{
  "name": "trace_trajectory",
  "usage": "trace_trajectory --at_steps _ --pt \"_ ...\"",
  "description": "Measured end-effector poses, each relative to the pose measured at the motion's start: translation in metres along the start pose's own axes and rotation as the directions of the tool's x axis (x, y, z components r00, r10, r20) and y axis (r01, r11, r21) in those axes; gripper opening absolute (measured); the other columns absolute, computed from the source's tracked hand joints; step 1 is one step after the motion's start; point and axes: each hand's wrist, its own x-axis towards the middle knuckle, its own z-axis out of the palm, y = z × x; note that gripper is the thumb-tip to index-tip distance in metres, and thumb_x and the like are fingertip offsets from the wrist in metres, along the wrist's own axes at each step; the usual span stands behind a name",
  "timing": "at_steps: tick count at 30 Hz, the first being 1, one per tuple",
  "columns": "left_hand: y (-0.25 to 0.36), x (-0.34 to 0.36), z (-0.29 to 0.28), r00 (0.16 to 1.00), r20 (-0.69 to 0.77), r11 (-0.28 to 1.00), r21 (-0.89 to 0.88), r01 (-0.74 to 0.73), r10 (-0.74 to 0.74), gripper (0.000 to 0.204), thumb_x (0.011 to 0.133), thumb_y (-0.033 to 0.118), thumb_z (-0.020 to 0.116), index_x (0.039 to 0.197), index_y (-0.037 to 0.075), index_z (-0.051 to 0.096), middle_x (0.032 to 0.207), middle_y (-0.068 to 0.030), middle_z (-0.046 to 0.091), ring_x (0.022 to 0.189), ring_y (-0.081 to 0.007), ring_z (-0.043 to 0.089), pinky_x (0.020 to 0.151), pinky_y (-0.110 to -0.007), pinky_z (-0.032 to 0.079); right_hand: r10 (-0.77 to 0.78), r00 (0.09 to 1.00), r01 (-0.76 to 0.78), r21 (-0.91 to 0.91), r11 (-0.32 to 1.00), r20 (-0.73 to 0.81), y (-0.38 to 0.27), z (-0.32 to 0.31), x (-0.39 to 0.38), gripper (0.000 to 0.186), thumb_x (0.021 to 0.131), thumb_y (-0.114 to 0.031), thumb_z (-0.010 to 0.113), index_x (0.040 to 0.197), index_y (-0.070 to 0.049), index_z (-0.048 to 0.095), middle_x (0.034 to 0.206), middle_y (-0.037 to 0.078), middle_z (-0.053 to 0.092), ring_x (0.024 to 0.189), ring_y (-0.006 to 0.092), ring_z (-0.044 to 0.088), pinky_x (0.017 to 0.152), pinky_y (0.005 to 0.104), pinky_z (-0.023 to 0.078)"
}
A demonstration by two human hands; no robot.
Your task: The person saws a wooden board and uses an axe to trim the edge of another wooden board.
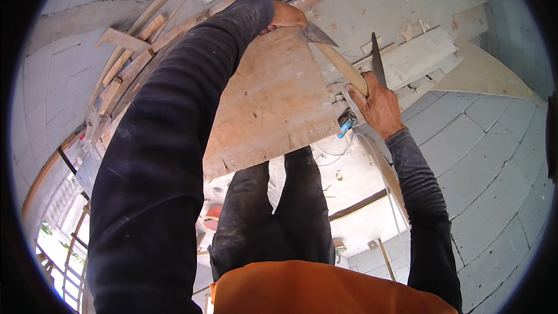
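At the upper left of the frame, loose pale wooden laths (125, 61) lay fanned along a curved grey block wall (64, 90). Right of them, the dark-sleeved left arm ran up to the left hand (286, 16) at top centre, closed over the upper edge of a large tan plywood sheet (273, 102). Touching that edge just beside it sat the grey steel head of a hatchet with a pale wooden handle (343, 65), its long axis slanting down to the right into the right hand (378, 104), wrapped tight around the grip. A small blue tag (344, 129) showed below that hand; no packages or signs were visible.
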Motion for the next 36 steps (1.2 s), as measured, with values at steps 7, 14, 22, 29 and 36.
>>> trace_trajectory --at_steps 7,14,22,29,36 --pt "-0.005 0.005 0.002 0.994 -0.041 0.994 0.008 0.105 -0.105 0.037 0.091 0.053 0.06 0.088 0.016 0.061 0.063 0.0009 0.043 0.047 -0.0147 0.04 0.044 -0.037 0.036 -0.083 0.956 0.171 0.304 0.937 -0.281 -0.024 -0.02 -0.014 0.045 0.099 -0.042 0.073 0.12 -0.005 0.059 0.083 0.018 0.073 0.075 0.0354 0.075 0.067 0.0428 0.058" --pt "-0.02 0.009 -0.006 0.997 0.065 0.995 -0.092 -0.026 0.032 0.04 0.091 0.054 0.064 0.094 0.014 0.065 0.06 0.0006 0.039 0.046 -0.0151 0.042 0.044 -0.038 0.037 -0.03 0.999 0.029 0.026 0.999 0.026 -0.015 -0.021 0.002 0.044 0.101 -0.046 0.068 0.116 -0.005 0.06 0.079 0.018 0.072 0.07 0.0352 0.074 0.065 0.0439 0.057" --pt "-0.01 0.02 -0.001 0.99 0.023 0.99 -0.028 0.139 -0.138 0.045 0.086 0.059 0.07 0.078 0.015 0.06 0.061 -0.0002 0.041 0.047 -0.0155 0.041 0.045 -0.036 0.034 0.258 0.966 -0.195 0.576 0.794 -0.028 -0.028 -0.002 -0.026 0.049 0.1 -0.048 0.071 0.112 -0.001 0.063 0.071 0.012 0.067 0.061 0.0224 0.068 0.06 0.0388 0.054" --pt "0.004 -0.064 0.04 0.709 -0.593 0.907 0.093 -0.41 0.381 0.06 0.101 0.056 0.059 0.117 -0.001 0.07 0.096 -0.0144 0.067 0.091 -0.0278 0.064 0.086 -0.039 0.049 0.401 0.89 -0.299 0.942 0.15 0.219 -0.073 0.0 -0.066 0.038 0.092 -0.02 0.083 0.118 0.003 0.067 0.079 0.0 0.064 0.063 0.0068 0.057 0.056 0.026 0.047" --pt "0.046 -0.152 0.229 0.85 -0.42 0.675 -0.529 -0.514 0.318 0.066 0.113 0.057 0.034 0.139 0.0 0.057 0.118 -0.0183 0.069 0.109 -0.0264 0.064 0.098 -0.038 0.05 0.392 0.867 -0.351 0.935 0.042 0.308 -0.097 0.016 -0.115 0.028 0.093 -0.016 0.079 0.115 0.0 0.071 0.085 0.002 0.068 0.076 0.008 0.063 0.067 0.0283 0.053"
